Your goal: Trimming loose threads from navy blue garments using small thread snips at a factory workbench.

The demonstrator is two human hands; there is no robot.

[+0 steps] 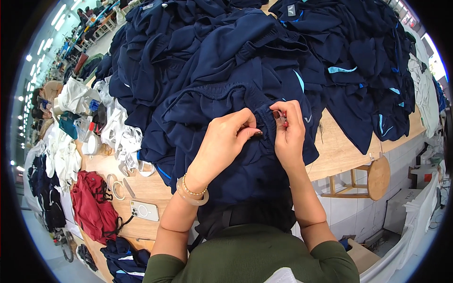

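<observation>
Heaped across the wooden desk (347, 151), from ten o'clock round to three: a large pile of navy garments (245, 52) with light-blue trim, stacked within arm's reach. Pulled from that heap toward the body, at centre: one pair of navy shorts (236, 141), draped over the near desk edge so the gathered waistband sits up between both hands. At eight o'clock, pushed aside: a crumpled red garment (94, 207), with white cloth (71, 155) bunched beyond it at nine. Beside the red garment, lying flat on bare wood: a white phone (144, 210) and a tape roll (113, 183). At four o'clock, below the desk: a round wooden stool (377, 177).

Left hand (226, 139): closed, thumb and fingers pinching the waistband to keep it taut. Right hand (289, 134): curled shut just beside it at two o'clock of centre, gripping a small red-handled thread snipper (279, 118) against the same band, probably at a loose thread, though too small to tell.
</observation>
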